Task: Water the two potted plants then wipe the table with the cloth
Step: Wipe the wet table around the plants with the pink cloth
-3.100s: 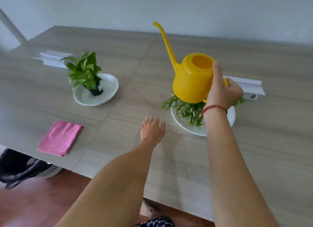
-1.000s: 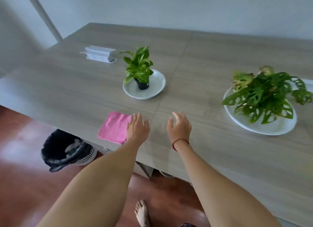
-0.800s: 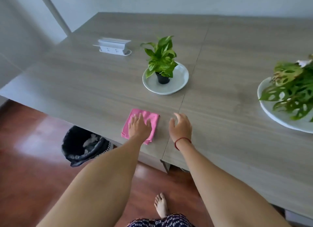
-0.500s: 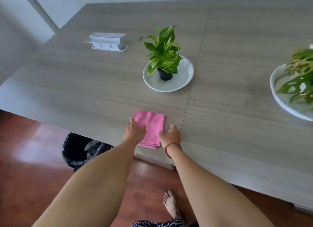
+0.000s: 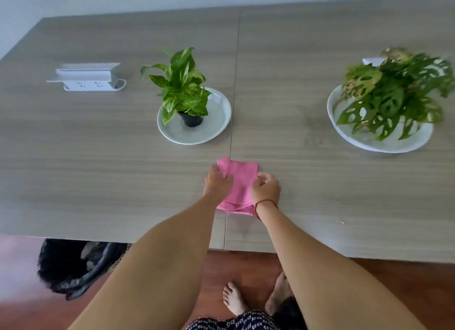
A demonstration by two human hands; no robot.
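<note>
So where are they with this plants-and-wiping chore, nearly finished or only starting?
Watering seems over: no can is in view, and neither the small plant nor the big plant is being tended. In hand: the left hand and right hand both pinch the pink cloth near the front of the table. Left: the wiping itself, apparently not yet begun.

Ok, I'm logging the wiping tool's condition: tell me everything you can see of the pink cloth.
The pink cloth is plain soft-looking fabric, folded into a rough rectangle, layered edges showing at its near end. It lies on the wood-grain table near the front edge, across the panel seam. The left hand pinches its left side, the right hand its right side.
</note>
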